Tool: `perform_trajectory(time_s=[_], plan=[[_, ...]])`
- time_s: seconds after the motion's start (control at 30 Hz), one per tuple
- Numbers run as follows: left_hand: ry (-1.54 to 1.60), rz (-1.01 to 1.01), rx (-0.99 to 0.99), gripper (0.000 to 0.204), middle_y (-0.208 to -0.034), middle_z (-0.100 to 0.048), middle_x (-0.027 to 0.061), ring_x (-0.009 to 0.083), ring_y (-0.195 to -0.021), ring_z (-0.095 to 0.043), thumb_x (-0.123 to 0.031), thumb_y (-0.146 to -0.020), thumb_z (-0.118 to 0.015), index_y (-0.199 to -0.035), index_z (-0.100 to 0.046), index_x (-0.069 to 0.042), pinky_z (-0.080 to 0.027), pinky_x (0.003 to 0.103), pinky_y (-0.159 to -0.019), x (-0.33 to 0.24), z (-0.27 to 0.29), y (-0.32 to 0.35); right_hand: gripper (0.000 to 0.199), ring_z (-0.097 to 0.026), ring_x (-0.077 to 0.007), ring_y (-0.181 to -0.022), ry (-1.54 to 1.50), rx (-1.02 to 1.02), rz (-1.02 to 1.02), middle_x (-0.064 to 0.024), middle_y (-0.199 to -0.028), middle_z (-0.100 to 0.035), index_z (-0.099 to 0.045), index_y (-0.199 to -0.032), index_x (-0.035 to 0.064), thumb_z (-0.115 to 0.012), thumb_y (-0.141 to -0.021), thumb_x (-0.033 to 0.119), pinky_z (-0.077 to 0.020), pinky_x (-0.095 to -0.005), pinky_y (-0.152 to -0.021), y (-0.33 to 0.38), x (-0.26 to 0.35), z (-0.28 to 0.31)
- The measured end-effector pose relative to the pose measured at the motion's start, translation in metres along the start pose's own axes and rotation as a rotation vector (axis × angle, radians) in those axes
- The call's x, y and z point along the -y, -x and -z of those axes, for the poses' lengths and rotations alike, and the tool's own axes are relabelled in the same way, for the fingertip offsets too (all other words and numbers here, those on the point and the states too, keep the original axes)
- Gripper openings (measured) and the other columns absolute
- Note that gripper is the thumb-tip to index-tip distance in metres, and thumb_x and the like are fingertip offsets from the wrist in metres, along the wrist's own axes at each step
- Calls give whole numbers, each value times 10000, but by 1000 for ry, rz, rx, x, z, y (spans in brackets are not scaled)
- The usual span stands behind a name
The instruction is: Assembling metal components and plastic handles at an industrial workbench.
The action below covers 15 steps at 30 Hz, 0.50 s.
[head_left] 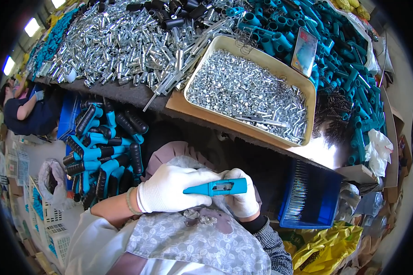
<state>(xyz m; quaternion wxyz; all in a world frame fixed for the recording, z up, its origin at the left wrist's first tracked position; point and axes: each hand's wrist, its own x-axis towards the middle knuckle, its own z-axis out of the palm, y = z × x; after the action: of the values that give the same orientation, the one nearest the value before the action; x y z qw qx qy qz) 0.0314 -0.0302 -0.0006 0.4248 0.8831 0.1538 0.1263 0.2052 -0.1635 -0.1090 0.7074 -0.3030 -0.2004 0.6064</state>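
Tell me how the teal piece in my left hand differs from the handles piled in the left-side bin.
The teal piece has a cutout window with something greyish inside; the handles have black ribbed grips. The teal piece is in the left hand, while the handles lie heaped in the blue bin. Both share teal colouring.

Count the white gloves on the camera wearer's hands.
2: one on the left hand, one on the right hand, both holding the teal slotted piece. Both show.
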Motion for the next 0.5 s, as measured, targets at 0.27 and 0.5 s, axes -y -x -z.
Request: perform_trajectory(time_s=[0.27, 0.5], plan=[[-5, -44, -29, 473, -987, -729, 119, 323, -883, -700, -264, -738, -833, -1163, -709, -96, -555, 405, -775, 8, -7, 1, 308, -656, -222, -1026, -208, 59, -117, -103, -1090, -661, -605, -1040, 84, -807, -851, 220, -558, -334, -873, 2, -23, 12], [-2, -108, -35, 522, -850, -722, 123, 282, -734, -730, -201, -721, -869, -1203, -695, -102, -578, 344, -679, 9, -4, -2, 349, -647, -206, -971, -168, 64, -4, -81, -1043, -638, -601, -1036, 74, -816, -845, 273, -551, -326, -863, -1, -26, 14]])
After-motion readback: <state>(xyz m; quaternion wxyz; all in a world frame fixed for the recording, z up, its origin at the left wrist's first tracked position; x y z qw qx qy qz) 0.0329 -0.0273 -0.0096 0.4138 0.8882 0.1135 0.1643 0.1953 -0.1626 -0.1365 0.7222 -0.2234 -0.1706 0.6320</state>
